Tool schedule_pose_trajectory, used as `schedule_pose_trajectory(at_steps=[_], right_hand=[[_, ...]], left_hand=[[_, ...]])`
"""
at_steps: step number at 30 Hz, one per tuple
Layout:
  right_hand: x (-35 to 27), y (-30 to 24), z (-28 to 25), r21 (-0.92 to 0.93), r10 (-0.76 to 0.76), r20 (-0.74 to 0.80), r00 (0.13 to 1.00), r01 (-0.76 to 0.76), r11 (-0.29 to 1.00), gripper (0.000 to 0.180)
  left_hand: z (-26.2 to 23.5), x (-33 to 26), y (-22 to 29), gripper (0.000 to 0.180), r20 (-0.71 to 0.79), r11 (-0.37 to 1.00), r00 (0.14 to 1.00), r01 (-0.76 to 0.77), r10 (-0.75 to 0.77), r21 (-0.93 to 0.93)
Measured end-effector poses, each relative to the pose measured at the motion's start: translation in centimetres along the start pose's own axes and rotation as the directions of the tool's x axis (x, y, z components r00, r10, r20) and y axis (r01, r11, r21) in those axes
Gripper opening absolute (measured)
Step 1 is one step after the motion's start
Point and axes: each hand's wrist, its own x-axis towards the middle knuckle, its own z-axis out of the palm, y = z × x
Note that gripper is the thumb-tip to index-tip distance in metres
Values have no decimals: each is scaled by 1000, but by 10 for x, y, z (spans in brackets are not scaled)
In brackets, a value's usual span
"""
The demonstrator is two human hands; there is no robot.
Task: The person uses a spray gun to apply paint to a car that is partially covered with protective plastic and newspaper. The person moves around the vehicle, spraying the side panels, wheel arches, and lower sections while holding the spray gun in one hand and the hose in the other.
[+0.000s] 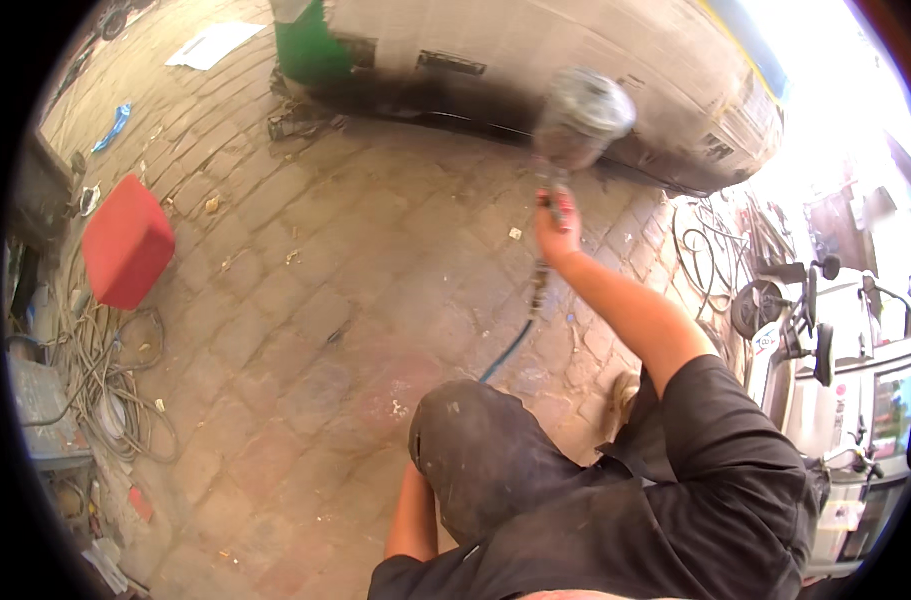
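1 arm reaches far out in front, and at the end of it the right hand point(559, 238) is wrapped around the handle of a spray gun point(568, 150), fingers curled in firmly. The gun's big greyish cup point(588, 103) smears with blur up there, in line with the lower side of a paper-masked vehicle body point(566, 35); whether they touch, I cannot tell. Under the fist hangs a metal hose fitting point(540, 287), and from it a blue hose point(507, 350) curves down behind the bent knee point(471, 445). Over to the left forearm point(413, 512): it slips out of sight behind that same knee, so the left hand is hidden, and I cannot tell whether it is spread or closed.

Look at the masked body: green shows at 1 end, with a dark band along the bottom. All this plays out above a worn paved floor point(306, 290). Out left, a red block point(128, 245) sits beside tangled hoses point(121, 390); out right, dark coiled cable point(704, 262) lies on the paving.
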Motion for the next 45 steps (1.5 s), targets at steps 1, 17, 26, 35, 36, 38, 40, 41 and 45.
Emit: schedule_pose_trajectory(at_steps=[1,17,26,35,36,38,40,41,45], right_hand=[[14,37,-51,58,5,-90,996,0,998,22],[-13,26,-90,433,53,371,927,-223,874,22],[52,113,-234,718,77,336,939,-308,624,21],[67,227,-383,618,437,-101,894,-288,732,26],[64,219,-382,636,401,-90,912,-257,727,26],[59,187,-366,659,310,-40,950,-208,723,26],[51,164,-331,719,196,144,970,-238,653,20],[46,173,-320,724,137,245,960,-275,633,17],[53,110,-332,642,-165,481,861,-218,735,20]], left_hand=[[14,13,-8,68,51,998,997,51,-54,41],[131,-2,12,78,-137,740,879,461,-457,490],[276,102,63,93,-136,158,435,574,-890,803],[416,196,-24,81,-197,-50,572,262,-796,964],[409,197,-32,81,-174,-33,607,236,-776,971],[378,191,-40,79,-185,-43,642,231,-744,972],[346,191,-45,76,-218,-77,636,242,-740,967],[391,200,-36,77,-185,-65,575,223,-797,973],[367,196,-65,79,-170,-193,703,48,-691,980]])
